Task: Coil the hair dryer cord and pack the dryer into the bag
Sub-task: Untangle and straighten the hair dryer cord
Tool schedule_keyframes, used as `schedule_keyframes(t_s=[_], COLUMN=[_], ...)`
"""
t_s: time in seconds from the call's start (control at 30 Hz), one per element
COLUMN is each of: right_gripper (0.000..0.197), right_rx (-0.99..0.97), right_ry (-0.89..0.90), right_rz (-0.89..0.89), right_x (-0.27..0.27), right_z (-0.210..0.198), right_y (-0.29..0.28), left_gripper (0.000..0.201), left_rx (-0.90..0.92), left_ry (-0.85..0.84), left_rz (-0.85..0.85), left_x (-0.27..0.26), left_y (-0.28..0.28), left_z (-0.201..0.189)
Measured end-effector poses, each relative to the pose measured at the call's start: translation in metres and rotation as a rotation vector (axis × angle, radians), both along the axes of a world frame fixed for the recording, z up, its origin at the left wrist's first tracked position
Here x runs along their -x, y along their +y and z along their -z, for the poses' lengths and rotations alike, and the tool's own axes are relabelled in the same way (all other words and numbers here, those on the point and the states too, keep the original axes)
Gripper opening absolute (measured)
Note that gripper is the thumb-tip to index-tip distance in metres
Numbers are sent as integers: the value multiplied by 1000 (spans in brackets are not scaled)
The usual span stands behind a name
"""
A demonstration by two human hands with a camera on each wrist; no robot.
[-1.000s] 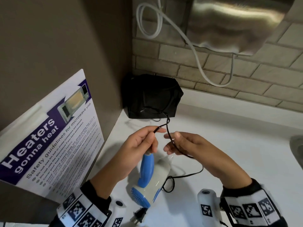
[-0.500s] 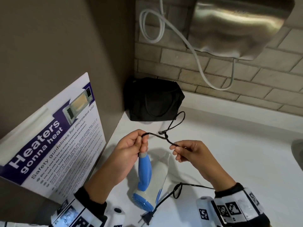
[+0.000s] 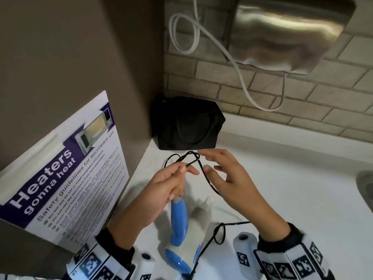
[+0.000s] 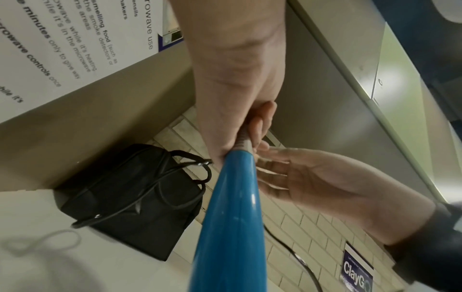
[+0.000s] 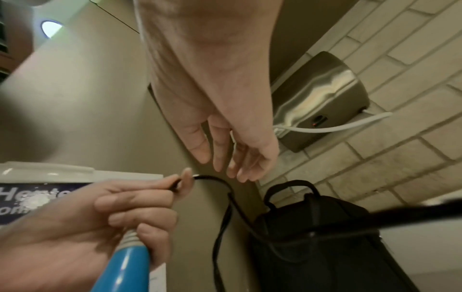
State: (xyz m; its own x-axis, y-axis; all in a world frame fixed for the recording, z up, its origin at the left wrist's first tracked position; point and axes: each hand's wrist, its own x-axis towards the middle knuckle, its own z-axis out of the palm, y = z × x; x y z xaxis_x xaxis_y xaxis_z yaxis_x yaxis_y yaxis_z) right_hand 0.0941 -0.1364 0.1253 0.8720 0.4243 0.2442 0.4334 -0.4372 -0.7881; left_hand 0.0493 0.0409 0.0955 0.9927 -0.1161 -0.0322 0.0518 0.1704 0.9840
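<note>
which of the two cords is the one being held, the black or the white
The black cord: the left hand pinches its loops above the blue dryer handle. The white cord hangs untouched from the steel wall unit.

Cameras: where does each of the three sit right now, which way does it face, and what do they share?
Head: above the counter, looking forward and down at the left hand, right hand, hair dryer, black cord and both forearms.
Left wrist: looks along the left palm at the dryer's blue handle; the right hand's open fingers show beyond it.
Right wrist: looks along the right hand at the left hand pinching the cord.
Shared: all three show the black bag.
</note>
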Motion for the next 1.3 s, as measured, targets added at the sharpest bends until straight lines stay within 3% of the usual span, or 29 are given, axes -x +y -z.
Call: schedule_keyframes(t_s=[0.13,0.27,0.4,0.6,0.73,0.83,1.03,1.13,1.23,1.3], right_gripper=[47,36,30,24,19,15,18,16,18,20], right_rx=[9,-331,-424,-432,-221,-95,-123,-150,-121,-100], right_ry=[255,573,495,404,390,406,401,435,449,470], right_rz=[122,16,-42,-115,-96,11,353,443,508,542], right_x=[3,0,-3,4,4,-3,-31,-41,-51,-56], right_z=[10,9,9,15,17,31,67,81,92,98], right_y=[14,11,2,-3,-13,-12,-23,-36,-46,-53], left_gripper=[33,29,27,28,29,31,30,27,51,55], left_rx=[-8,-53,26,-72,0,77,350,407,416,424], left_ry=[-40,-80,-12,-56,-72,-76,-104,-98,-34,11], left_rz=[102,110,88,-13,-64,-16,70,-15,-134,-217], left_x=[5,6,5,6,5,7,8,9,6,3], left_y=[0,7,8,0,3,4,22,30,32,32], left_z=[0,0,-3,-6,-5,-4,4,7,12,14])
